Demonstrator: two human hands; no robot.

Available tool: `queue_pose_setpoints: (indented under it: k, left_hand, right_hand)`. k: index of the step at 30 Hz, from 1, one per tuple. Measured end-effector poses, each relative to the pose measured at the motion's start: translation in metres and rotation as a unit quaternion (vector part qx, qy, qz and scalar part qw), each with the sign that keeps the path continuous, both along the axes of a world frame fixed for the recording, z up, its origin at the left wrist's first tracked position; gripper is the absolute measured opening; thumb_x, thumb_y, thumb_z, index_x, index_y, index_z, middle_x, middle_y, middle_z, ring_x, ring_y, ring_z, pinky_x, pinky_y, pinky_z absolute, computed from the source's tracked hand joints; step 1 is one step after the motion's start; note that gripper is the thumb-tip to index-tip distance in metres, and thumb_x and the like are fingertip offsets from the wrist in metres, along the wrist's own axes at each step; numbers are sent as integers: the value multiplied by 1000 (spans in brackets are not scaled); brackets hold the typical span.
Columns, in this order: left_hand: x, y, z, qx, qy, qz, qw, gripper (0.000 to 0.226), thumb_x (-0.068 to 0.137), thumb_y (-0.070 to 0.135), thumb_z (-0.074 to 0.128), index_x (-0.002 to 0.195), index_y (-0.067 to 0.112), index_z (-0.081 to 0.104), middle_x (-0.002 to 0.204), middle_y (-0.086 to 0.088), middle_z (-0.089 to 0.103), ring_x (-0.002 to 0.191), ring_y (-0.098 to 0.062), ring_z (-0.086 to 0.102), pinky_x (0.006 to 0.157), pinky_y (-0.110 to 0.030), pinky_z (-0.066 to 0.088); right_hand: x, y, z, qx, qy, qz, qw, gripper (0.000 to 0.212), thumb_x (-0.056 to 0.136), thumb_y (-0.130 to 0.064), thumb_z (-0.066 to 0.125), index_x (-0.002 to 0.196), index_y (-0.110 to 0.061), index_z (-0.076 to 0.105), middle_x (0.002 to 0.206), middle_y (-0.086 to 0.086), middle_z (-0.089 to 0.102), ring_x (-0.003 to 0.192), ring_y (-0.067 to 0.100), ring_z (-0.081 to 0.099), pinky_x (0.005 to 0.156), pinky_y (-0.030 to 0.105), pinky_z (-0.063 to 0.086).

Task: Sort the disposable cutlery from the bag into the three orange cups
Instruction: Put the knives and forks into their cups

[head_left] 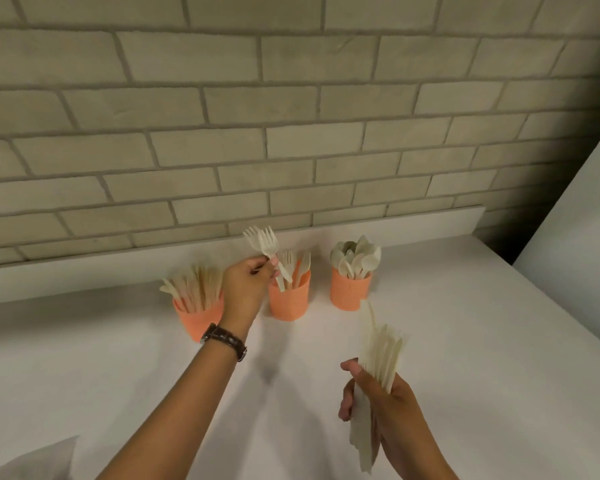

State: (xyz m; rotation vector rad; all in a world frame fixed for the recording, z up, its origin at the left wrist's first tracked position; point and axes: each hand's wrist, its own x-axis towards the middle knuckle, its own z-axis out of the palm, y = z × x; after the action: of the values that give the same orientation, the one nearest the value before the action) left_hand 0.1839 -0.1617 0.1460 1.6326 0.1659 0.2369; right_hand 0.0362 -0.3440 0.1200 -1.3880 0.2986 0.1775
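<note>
A person stands at a white tabletop (465, 341) against a pale brick wall (291, 116). Three orange cups sit in a row at mid-frame: the left cup (196, 320) bristles with what look like knives, the middle cup (289, 301) holds a few forks and other pieces, and the right cup (350, 292) is full of spoons. The left hand (248, 284), with a dark wristwatch (224, 341), pinches two forks (267, 247) just above the middle cup, tines up and handles angled down, apparently so they drop in handle-first. It partly hides the left cup. The right hand (378, 400), at lower right of the frame, is closed around a bundle of pale cutlery (378, 344), fanned upward, seemingly kept as a supply for the other hand to draw from. A pale crumpled shape (32, 459) at the lower left corner may be the bag; it is unclear. Nothing blocks the way into the middle cup.
</note>
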Motion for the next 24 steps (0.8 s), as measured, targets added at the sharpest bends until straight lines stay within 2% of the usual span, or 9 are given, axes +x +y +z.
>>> queue_pose_setpoints:
  k: [3,5,9,11,14,16,17,20,24]
  left_hand:
    - [24,-28,-10,64,20,46,997,13,87,11,61,93,4,71,65,4,65,44,11,56,50,-3,41]
    - [32,-38,-16,109,49,61,991,14,88,13,60,95,7,70,67,2,61,43,9,55,45,-6,37]
    - [41,-45,-24,80,100,91,988,25,88,18,61,106,3,68,93,-9,68,74,-15,58,67,-18,42]
    - [45,-44,-20,37,83,115,989,21,87,22,63,100,9,71,87,-10,68,66,-8,59,69,-21,46]
    - [54,-39,-15,26,66,135,988,12,86,24,63,76,23,69,78,-7,69,58,0,61,76,-27,50]
    - [59,-40,-17,55,77,124,988,13,88,18,61,82,11,70,80,-14,68,53,4,61,67,-21,48]
    - [61,-41,-20,84,97,108,986,15,88,14,60,90,2,70,87,-18,69,59,-1,64,64,-19,47]
    - [54,-39,-28,181,161,58,968,23,86,10,61,104,-2,68,107,-19,69,100,-27,64,80,-23,41]
    - [30,-34,-16,262,108,93,955,28,80,16,70,103,-1,68,106,-14,69,100,-25,62,86,-27,43]
  right_hand:
    - [19,-29,2,46,7,32,998,20,91,-17,56,98,1,61,55,17,56,54,31,60,52,31,52]
    - [28,-44,5,51,8,64,997,21,91,-19,56,99,0,60,56,16,57,51,29,59,51,30,51]
    - [41,-64,6,48,6,113,992,22,93,-25,54,100,-4,60,60,11,59,45,22,51,50,26,46]
    - [45,-68,7,58,3,121,991,22,93,-25,53,99,-5,61,59,11,59,44,21,49,51,26,45]
    - [49,-72,7,70,-2,114,991,21,91,-25,54,96,-5,61,58,10,58,43,22,47,52,28,43]
    - [50,-72,7,84,-1,106,991,21,90,-24,56,96,-4,61,57,10,57,43,22,45,52,29,41]
    - [50,-71,7,91,1,102,991,21,88,-24,58,96,-4,62,57,10,57,43,21,44,52,29,40]
    - [50,-68,8,109,7,92,990,21,83,-22,64,96,-5,66,59,10,57,44,19,43,51,28,37]
    - [52,-64,9,123,7,94,988,19,74,-19,76,84,-5,67,61,11,55,45,19,42,47,26,37]
